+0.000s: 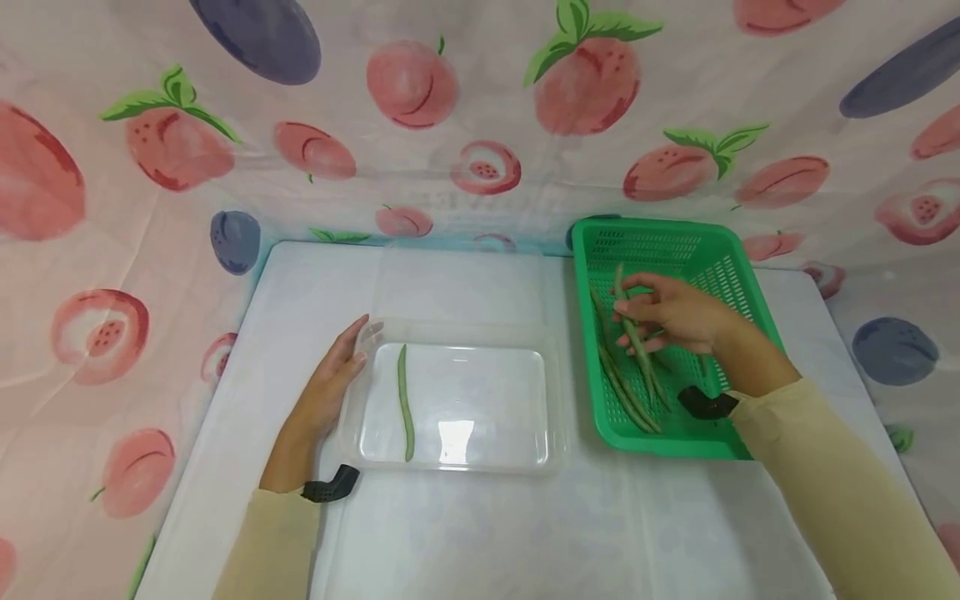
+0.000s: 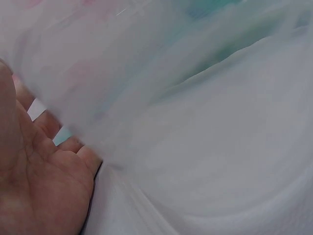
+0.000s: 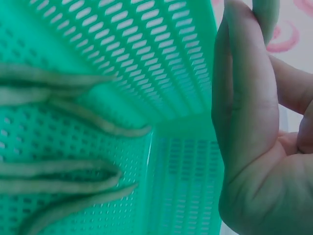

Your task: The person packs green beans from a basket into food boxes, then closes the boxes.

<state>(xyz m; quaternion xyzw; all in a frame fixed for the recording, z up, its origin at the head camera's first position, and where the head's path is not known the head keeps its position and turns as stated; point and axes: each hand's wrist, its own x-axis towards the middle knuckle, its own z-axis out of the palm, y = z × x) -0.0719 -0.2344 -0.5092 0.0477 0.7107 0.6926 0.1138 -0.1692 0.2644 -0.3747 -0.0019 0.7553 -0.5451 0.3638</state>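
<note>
My right hand (image 1: 671,312) is over the green plastic basket (image 1: 678,448), pinching a long green bean (image 1: 632,329) between thumb and fingers. In the right wrist view, part of a green bean (image 3: 267,18) shows by the fingertips. Several more green beans (image 1: 622,392) lie on the basket floor beneath. At the left, my left hand (image 1: 330,383) rests against the left side of a clear plastic container (image 1: 555,400), its fingers extended along the wall near the far corner. One green bean (image 1: 405,404) lies lengthwise near the container's left side.
Container and basket stand side by side on a white table (image 1: 480,533), the basket to the right. Behind and around the table hangs a fruit-print cloth (image 1: 480,92). Black wrist devices show at both cuffs.
</note>
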